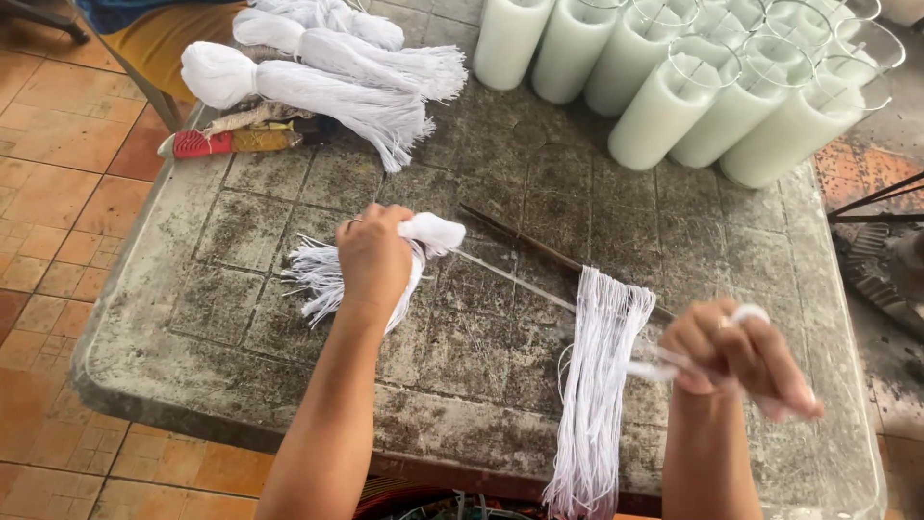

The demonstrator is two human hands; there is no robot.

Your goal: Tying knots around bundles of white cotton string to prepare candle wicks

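My left hand (373,258) grips a bundle of white strings (433,233) by its bound head, its loose ends fanning out to the left on the grey table (241,318). A single white string (510,281) runs taut from that bundle to my right hand (741,356), which pinches it with fingers closed. Between my hands a flat bunch of cut white strings (599,385) lies across the table and hangs over its front edge. A thin dark stick (539,248) lies beneath the bunch.
Three more tied white string bundles (318,91) lie at the table's back left beside a red-handled tool (231,143). Several glass jars of white wax (674,101) crowd the back right. Orange floor tiles (48,173) surround the table.
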